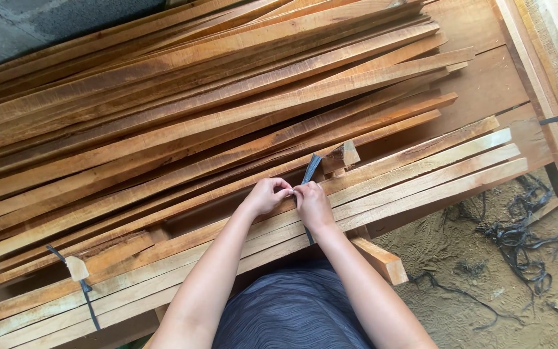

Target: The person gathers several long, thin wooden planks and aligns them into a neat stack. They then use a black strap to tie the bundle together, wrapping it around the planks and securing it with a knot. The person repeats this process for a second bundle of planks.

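1. The left hand (pixel 267 194) and right hand (pixel 311 201) meet knuckle to knuckle on top of the near bundle of slats (pixel 421 171). Both are closed, fingertips pinching the dark strap (pixel 309 169) where its ends cross, which looks like the grip one uses to knot or loosen a tie.
2. The strap runs over the bundle under the hands, with one end sticking up past the fingers and the rest passing down the near edge. It sits across the grain, so it holds the pale slats side by side as one flat pack.
3. A second strap (pixel 85 291) girds the same bundle farther left, seemingly already fastened, so the slats stay aligned along their length.
4. Beyond the hands lies a larger pile of loose reddish slats (pixel 214 84), laid roughly parallel.
5. A short block (pixel 380 260) juts out beneath the bundle, apparently as a support.
6. More strap scraps (pixel 518 236) lie on the sandy ground (pixel 460 258) to the right.
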